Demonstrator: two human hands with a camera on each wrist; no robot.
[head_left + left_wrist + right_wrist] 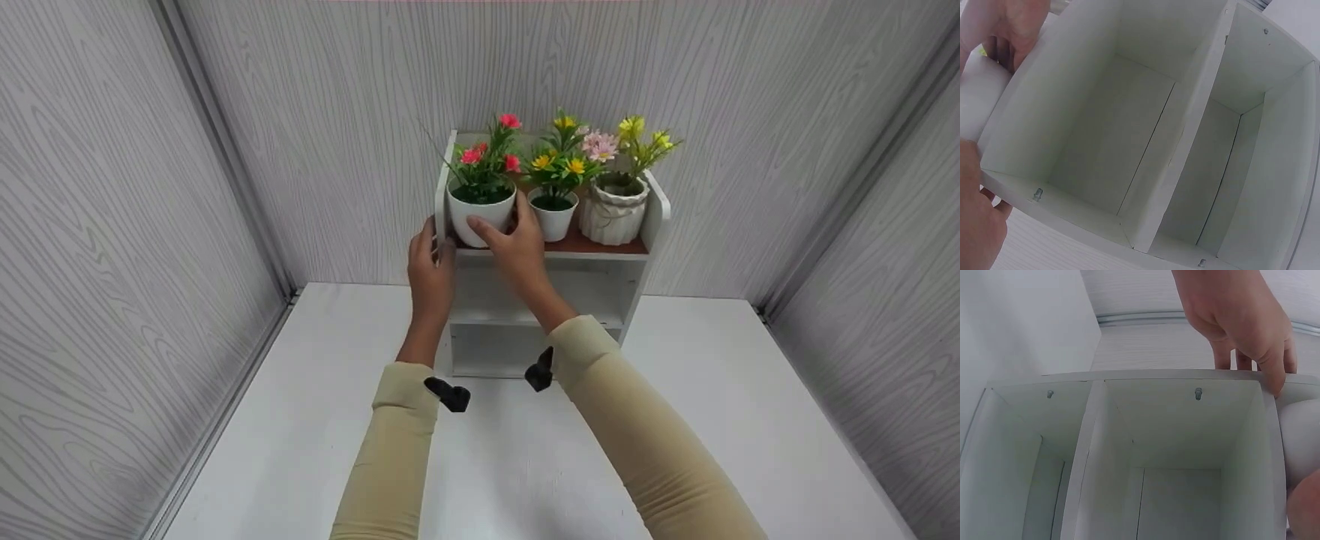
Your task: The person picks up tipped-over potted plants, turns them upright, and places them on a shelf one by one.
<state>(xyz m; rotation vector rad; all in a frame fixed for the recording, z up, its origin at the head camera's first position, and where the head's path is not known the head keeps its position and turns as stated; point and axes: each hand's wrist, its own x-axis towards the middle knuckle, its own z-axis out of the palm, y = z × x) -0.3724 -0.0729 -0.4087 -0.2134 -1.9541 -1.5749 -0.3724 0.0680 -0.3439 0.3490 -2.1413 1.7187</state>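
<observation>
A white pot [463, 212] of artificial flowers with pinkish-red blooms stands at the left end of the top tier of a small white shelf unit [536, 255]. My right hand [523, 251] holds this pot, thumb across its front and fingers at its right side. The left hand [431, 279] grips the unit's left side panel. In the right wrist view, the left hand [1244, 323] has its fingers behind that panel and its thumb at the front edge. The pot [1302, 441] is partly cut off there.
Right of the held pot stand a smaller white pot [553, 219] with yellow flowers and a ribbed cream pot [615, 214] with pink and yellow flowers. Below them are two open compartments. The unit stands on a white table [337, 330] against a grey wood-grain wall [345, 150].
</observation>
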